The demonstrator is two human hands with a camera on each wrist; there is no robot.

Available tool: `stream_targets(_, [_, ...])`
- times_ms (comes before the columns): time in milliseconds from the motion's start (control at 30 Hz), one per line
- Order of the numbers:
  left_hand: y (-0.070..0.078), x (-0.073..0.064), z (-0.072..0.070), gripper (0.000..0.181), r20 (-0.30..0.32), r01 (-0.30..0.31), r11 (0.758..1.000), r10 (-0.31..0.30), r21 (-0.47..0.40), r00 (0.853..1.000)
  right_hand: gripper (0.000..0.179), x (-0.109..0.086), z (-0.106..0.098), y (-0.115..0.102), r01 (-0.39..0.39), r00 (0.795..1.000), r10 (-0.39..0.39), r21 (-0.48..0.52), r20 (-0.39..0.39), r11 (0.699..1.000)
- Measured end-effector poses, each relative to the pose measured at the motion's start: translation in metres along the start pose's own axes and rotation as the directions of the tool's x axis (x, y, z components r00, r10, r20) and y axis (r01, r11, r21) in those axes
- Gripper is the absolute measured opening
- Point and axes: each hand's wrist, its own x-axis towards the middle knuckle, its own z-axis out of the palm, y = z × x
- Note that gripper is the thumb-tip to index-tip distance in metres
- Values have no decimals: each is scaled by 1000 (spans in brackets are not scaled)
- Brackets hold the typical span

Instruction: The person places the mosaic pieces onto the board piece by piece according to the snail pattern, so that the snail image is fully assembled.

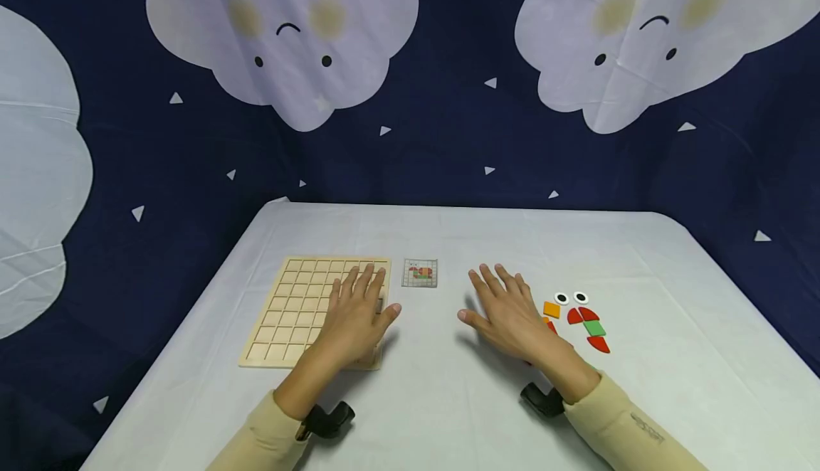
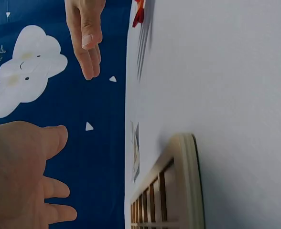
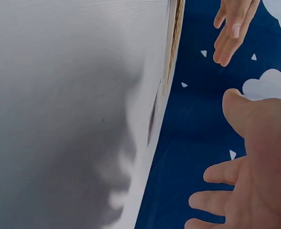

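Observation:
Both hands hover palm down above the table with fingers spread and nothing in them. In the head view my left hand overlaps the right part of a wooden grid board. My right hand is just left of a group of small flat pieces and hides some of them. Among these are two white eye pieces with black pupils, an orange square, a green piece and several red curved pieces. The left wrist view shows the board's edge below my left hand.
A small square card with a gridded coloured picture lies between the board and my right hand. White cloth covers the table. Behind it hangs a dark blue curtain with clouds. Each wrist wears a black camera mount.

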Motion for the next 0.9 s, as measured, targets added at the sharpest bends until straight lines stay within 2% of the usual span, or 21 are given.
stream_targets(200, [-13, -2, -1, 66, -25, 3, 1000, -3, 1, 1000, 70, 10, 2, -5, 14, 1000, -14, 61, -6, 998])
stream_targets(500, [-38, -7, -8, 64, -54, 40, 996, -45, -82, 998, 64, 25, 3, -12, 33, 999, -33, 134, 0, 991])
stream_targets(767, [-65, -12, -21, 59, -72, 47, 991, -56, -124, 996, 59, 38, 8, -17, 41, 999, -44, 163, 12, 986])
stream_targets(900, [-80, -15, -30, 57, -51, 58, 983, -68, -177, 996, 57, 45, 10, -20, 45, 999, -48, 177, 10, 983])
